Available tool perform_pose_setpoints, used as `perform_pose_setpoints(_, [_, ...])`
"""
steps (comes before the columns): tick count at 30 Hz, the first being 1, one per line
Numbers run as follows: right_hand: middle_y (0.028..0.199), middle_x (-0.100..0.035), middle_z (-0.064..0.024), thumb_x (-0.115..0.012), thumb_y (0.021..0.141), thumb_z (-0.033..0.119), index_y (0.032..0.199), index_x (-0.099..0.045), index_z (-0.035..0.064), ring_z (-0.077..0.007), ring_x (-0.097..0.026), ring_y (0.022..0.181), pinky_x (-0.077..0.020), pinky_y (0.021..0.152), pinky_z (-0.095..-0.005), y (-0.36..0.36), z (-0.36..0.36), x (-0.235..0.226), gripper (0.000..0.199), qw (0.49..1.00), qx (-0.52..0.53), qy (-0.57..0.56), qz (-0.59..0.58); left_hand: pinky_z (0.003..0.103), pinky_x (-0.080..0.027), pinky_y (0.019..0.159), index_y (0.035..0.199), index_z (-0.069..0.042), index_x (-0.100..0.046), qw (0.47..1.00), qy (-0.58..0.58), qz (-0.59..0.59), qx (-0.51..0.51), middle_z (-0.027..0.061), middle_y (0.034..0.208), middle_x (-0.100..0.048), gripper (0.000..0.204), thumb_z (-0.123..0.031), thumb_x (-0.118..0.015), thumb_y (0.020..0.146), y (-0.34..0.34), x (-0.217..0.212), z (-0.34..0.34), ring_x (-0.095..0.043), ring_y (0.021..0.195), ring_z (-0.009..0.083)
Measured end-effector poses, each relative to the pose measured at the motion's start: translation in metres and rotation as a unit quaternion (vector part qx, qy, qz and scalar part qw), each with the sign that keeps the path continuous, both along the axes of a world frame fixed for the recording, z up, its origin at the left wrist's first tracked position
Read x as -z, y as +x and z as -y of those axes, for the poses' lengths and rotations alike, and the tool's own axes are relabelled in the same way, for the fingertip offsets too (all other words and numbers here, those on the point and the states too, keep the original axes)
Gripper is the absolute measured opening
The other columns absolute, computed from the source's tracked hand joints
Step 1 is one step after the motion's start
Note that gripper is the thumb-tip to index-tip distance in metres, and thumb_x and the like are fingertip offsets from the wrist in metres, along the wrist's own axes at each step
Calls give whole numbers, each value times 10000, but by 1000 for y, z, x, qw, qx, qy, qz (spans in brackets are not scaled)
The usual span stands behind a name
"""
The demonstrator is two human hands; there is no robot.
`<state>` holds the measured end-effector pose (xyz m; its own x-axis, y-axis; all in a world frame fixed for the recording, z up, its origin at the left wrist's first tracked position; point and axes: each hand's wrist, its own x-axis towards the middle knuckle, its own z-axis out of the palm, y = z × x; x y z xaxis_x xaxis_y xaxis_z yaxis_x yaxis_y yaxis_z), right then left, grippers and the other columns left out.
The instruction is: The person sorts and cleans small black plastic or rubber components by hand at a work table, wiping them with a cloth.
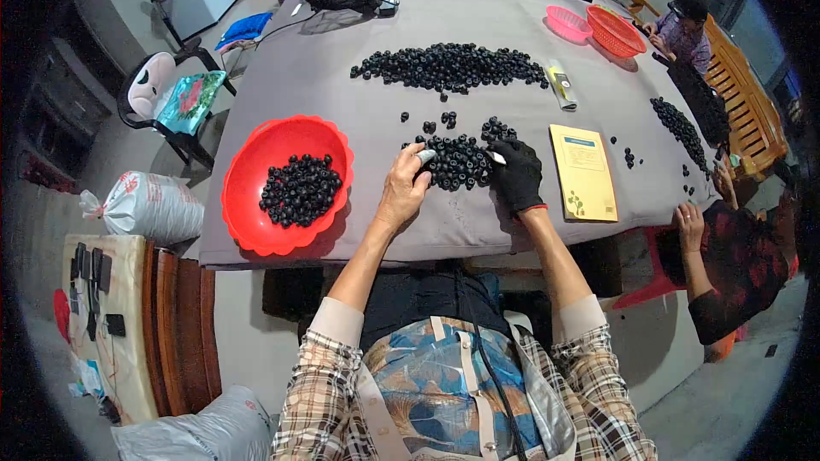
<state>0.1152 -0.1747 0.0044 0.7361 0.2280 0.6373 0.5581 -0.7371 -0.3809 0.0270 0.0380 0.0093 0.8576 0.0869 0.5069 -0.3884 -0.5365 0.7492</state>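
A pile of small black round pieces [457,162], with holes showing in some, lies on the grey cloth between my hands. My bare left hand [405,186] rests at the pile's left edge, thumb and index finger apart, a pale cover on one fingertip. At the right edge is my right hand [518,177] in a black glove, its fingers bent beside the pieces; a small pale spot shows near its fingertips. Whether it pinches a piece is hidden. A red scalloped bowl [242,172] holding more black pieces stands left of my left hand.
A larger black heap [453,67] lies farther back. Right of my glove are a yellow booklet [585,172] and a small packet [562,88]. A pink basket [568,24] and an orange-red basket [615,32] stand far right. Two people sit along the right side; a chair [184,102] stands left.
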Motion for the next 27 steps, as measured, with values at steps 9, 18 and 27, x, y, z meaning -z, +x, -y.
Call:
perform_pose_setpoints(9, [931, -602, -89, -719, 567, 175, 931, -651, 150, -290, -533, 935, -433, 777, -397, -30, -28, 0, 371, 999, -43, -25, -19, 323, -398, 913, 1061, 23, -536, 1000, -1, 9, 1, 143, 1218, -476, 307, 53, -449, 769, 5, 16, -6, -486, 1103, 270])
perform_pose_setpoints(18, [958, -613, -119, -667, 626, 108, 966, -636, 109, -303, -561, 932, -445, 820, -387, -23, -18, -4, 341, 987, -142, 51, -59, 373, -373, 938, 1058, 27, -529, 1000, -16, 13, -19, 190, 1166, -482, 319, 58, -443, 752, 3, 10, -3, -460, 1098, 341])
perform_pose_setpoints(27, [928, -621, -95, -592, 741, -13, 1007, -592, 44, -242, -595, 859, -470, 732, -321, -70, -25, -19, 272, 987, -107, 119, 28, 319, -429, 815, 1058, 19, -540, 979, -88, -8, -182, 133, 989, -539, 276, -7, -508, 785, -5, 15, -15, -538, 944, 262])
